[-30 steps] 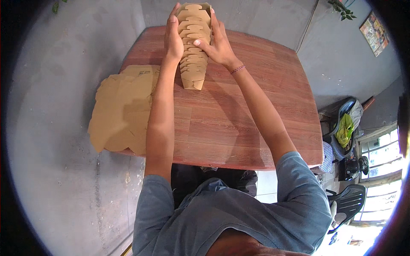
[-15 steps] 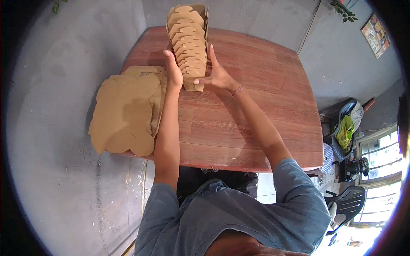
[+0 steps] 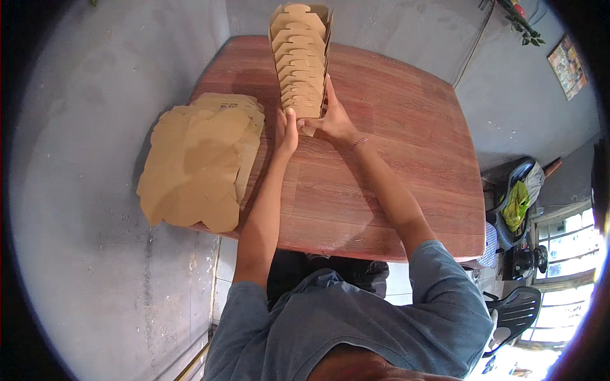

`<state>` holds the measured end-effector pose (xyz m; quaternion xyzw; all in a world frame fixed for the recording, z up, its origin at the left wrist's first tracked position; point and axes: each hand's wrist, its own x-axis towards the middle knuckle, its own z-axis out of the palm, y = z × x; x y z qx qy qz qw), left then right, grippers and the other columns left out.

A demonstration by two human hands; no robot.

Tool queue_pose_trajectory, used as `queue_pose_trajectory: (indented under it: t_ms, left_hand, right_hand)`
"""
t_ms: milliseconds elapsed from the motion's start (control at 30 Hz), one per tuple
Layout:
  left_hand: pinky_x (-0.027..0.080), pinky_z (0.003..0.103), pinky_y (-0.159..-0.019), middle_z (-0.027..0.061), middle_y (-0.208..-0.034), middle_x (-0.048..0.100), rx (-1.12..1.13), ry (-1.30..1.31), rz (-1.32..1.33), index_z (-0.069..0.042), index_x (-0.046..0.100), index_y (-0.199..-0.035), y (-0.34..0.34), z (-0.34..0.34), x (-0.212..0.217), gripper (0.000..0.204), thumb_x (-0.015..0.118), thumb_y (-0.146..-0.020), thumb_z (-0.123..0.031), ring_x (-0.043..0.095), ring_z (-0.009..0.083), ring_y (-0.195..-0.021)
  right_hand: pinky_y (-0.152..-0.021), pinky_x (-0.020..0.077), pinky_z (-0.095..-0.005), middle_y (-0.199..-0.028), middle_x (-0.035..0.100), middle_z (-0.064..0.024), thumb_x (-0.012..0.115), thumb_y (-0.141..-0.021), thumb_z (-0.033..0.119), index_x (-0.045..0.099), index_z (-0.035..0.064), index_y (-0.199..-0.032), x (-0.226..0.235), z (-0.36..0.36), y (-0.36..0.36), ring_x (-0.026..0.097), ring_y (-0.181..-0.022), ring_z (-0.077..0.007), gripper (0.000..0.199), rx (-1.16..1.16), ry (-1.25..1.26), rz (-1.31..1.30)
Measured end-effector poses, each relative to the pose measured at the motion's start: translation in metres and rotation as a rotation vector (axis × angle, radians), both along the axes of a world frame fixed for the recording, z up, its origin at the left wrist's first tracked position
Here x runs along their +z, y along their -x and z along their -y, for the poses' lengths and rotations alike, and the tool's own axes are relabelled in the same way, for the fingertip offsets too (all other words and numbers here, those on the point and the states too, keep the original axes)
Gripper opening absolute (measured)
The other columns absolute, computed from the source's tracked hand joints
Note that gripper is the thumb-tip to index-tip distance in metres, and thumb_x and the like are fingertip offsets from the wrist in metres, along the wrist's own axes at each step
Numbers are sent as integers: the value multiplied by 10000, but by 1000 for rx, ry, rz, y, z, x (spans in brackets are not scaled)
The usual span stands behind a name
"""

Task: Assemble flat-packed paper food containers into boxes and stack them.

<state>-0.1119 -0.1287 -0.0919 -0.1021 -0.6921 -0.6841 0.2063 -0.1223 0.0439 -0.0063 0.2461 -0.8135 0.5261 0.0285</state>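
A tall stack of nested brown cardboard food boxes stands at the far part of the table, its tabbed flaps layered one behind another. My left hand is closed at the near left corner of the stack, thumb upward against it; its other fingers are mostly hidden. My right hand wraps the near right side, fingers along the outer wall and thumb across the lower front. A pile of flat, unfolded cardboard blanks lies to the left of my left forearm.
The reddish wood-grain table has a wall along its left and far sides. The flat pile reaches the table's left edge. At the right are a dark plastic chair and another chair holding a yellow-green bag.
My left hand has slid from the stack's left side down to its near corner. The box stack has shifted slightly right, away from the flat pile. The view has also moved a little.
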Motion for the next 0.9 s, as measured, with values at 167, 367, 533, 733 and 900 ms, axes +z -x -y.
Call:
queue_pose_trajectory:
  t_ms: [167,367,533,733,900]
  left_hand:
    - [416,450,-1078,263,-1429,505,-178,-100,191,60,299,-1527,-3,-17,5,877,490,-1018,-627,522,346,-1306]
    - [423,456,-1096,267,-1433,483,-53,55,50,70,262,-1537,-4,-2,29,978,689,-933,-569,496,361,-1346]
    - [435,476,-1106,291,-1465,439,4,-73,-337,67,171,-1566,-19,-6,130,1144,774,-852,-593,484,376,-1374]
    - [451,495,-1104,313,-1494,409,12,101,-399,70,154,-1569,-16,-13,155,1248,777,-791,-682,480,404,-1383]
    - [384,516,-1163,339,-1551,329,33,88,-374,72,113,-1582,-10,-6,139,1267,736,-807,-713,409,433,-1434]
  right_hand:
    - [-1220,341,-425,-1650,209,-278,943,-705,295,-96,-17,-1609,-10,-9,10,330,-1504,-358,1412,51,-17,-117]
    - [-1239,298,-436,-1662,150,-295,946,-697,371,-120,13,-1614,-13,-2,5,270,-1528,-393,1451,39,14,-96]
    - [-1219,338,-458,-1623,210,-331,931,-707,444,-139,13,-1609,-16,-6,10,307,-1498,-444,1465,34,-175,-329]
    - [-1182,389,-485,-1566,263,-375,861,-746,551,-132,28,-1614,-17,-8,8,371,-1449,-476,1419,24,-228,-237]
    - [-1216,344,-473,-1622,210,-339,919,-701,475,-108,14,-1615,-13,-4,6,307,-1490,-462,1450,14,-193,-181]
